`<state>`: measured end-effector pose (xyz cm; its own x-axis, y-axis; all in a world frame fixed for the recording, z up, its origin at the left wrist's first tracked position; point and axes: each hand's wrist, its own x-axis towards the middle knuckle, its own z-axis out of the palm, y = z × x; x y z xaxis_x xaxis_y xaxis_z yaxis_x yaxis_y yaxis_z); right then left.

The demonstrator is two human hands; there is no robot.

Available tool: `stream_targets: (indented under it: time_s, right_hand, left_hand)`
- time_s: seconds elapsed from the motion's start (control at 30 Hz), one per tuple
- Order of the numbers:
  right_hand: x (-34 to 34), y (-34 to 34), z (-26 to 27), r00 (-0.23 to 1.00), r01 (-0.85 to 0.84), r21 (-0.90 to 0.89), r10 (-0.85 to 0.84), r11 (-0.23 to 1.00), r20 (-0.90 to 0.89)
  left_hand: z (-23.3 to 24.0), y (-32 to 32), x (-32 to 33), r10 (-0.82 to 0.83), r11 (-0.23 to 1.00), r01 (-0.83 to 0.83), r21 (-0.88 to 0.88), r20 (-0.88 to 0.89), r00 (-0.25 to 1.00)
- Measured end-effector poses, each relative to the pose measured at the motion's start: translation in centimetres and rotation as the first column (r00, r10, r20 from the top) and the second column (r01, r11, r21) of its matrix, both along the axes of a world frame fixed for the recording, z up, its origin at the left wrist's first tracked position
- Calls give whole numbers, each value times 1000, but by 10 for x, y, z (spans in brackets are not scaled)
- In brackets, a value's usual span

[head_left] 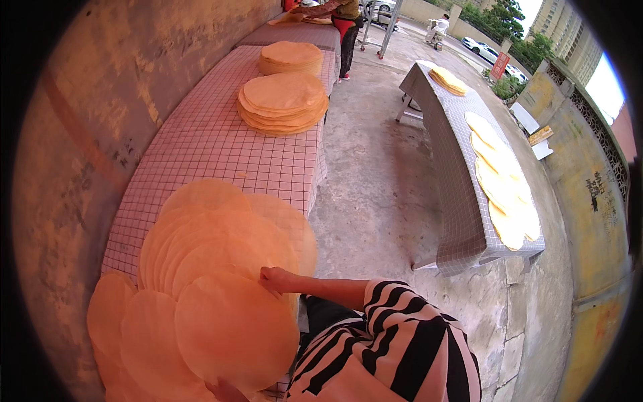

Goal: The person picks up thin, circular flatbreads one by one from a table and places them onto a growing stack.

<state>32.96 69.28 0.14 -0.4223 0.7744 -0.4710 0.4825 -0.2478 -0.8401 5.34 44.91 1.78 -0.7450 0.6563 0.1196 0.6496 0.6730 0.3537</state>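
Observation:
My right hand (275, 280) pinches the right upper edge of a thin, round, pale dough sheet (236, 331). At the bottom rim of the view my left hand (224, 391) is partly cut off, its fingers at the sheet's lower edge. Under and beyond this sheet, many similar round sheets (201, 226) lie fanned out in an overlapping pile on a checked tablecloth (201, 145). More overlapping rounds (108, 316) spread to the lower left, near the wall.
Two stacks of rounds (282, 103) (291, 56) stand farther along the table. A wall (90, 100) runs along its left. Across the concrete floor (366, 201), a second cloth-covered table (452, 151) holds bright rounds (502, 186). A person (347, 30) stands at the far end.

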Motion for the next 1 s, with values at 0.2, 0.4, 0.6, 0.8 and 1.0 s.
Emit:
stream_targets:
  time_s: [0.2,0.4,0.6,0.8,1.0]
  right_hand:
    - [-1,-8,20,978,-136,-5,135,991,159]
    - [-24,-9,36,984,-92,-50,83,995,-159]
    - [-19,-7,47,954,-176,-33,163,984,-251]
    - [38,24,-33,981,191,477,-179,858,-70]
    - [25,40,-15,991,114,248,-92,962,-99]
  left_hand:
    - [21,38,69,-495,840,523,141,-194,847]
    - [21,89,162,-552,830,398,390,477,684]
    - [26,96,161,-457,890,400,220,426,781]
    - [13,84,139,-228,961,82,264,586,778]
    - [10,84,133,-213,954,16,300,638,740]
